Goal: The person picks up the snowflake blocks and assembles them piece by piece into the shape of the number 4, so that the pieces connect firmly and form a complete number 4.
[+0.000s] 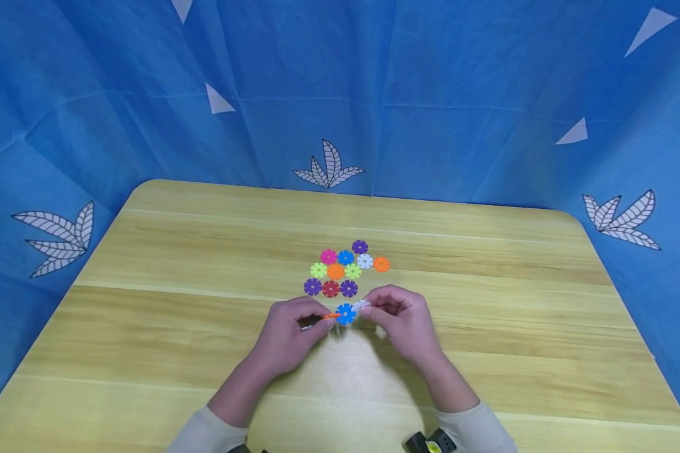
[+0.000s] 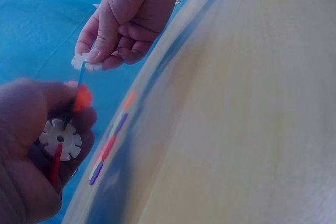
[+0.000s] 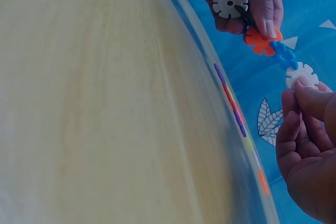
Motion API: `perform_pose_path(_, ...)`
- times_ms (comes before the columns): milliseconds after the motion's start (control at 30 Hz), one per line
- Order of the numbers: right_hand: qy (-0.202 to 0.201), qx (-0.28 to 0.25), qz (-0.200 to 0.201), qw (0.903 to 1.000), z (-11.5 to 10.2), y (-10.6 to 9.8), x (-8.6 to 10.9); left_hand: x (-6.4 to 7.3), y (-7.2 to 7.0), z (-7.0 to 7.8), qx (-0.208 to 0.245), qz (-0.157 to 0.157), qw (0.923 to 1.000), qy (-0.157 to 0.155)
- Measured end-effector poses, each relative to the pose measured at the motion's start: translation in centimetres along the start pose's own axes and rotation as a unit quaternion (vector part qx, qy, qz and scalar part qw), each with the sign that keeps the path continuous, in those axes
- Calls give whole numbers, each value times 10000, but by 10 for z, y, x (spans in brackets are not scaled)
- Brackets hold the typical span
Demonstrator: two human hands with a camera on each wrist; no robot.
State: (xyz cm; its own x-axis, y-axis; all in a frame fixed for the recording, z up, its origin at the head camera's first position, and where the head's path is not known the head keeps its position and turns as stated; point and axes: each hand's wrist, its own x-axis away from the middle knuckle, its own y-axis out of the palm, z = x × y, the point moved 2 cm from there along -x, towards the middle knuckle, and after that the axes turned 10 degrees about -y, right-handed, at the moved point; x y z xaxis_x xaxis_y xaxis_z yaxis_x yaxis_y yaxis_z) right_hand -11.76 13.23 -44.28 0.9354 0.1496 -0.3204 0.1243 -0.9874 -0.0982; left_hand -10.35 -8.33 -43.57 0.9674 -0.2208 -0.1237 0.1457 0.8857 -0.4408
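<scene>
A chain of slotted plastic snowflake discs stretches between both hands above the table. My left hand [image 1: 292, 333] pinches the orange disc [image 3: 260, 44] between thumb and fingers. Behind it, a dark disc, a white disc [image 2: 60, 139] and a red disc [image 2: 56, 165] hang under the palm, mostly covered by this hand in the head view. A blue disc [image 1: 345, 314] joins the orange one at the chain's middle. Thumb and fingertips of my right hand [image 1: 403, 322] pinch another white disc [image 3: 302, 75], whose edge meets the blue disc's edge.
Just beyond the hands, several flat discs lie in rows on the wooden table [image 1: 147, 251], among them a red disc [image 1: 330, 289], a pink disc [image 1: 328, 257] and an orange disc [image 1: 381, 264]. A blue curtain [image 1: 430, 94] hangs behind the table. A black device [image 1: 430, 442] sits by the right sleeve.
</scene>
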Motion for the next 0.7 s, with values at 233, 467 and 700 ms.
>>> perform_pose_path(233, -32, 37, -46, 10000, 0, 1, -1, 0, 0, 0, -78, 61, 9999, 53)
perform_pose_path(467, -30, 67, -119, 9999, 1, 0, -1, -1, 0, 3, -210, 90, 9997, 74)
perform_pose_path(700, -103, 31, -131, 9999, 1, 1, 0, -1, 1, 4, -299, 138, 9994, 36)
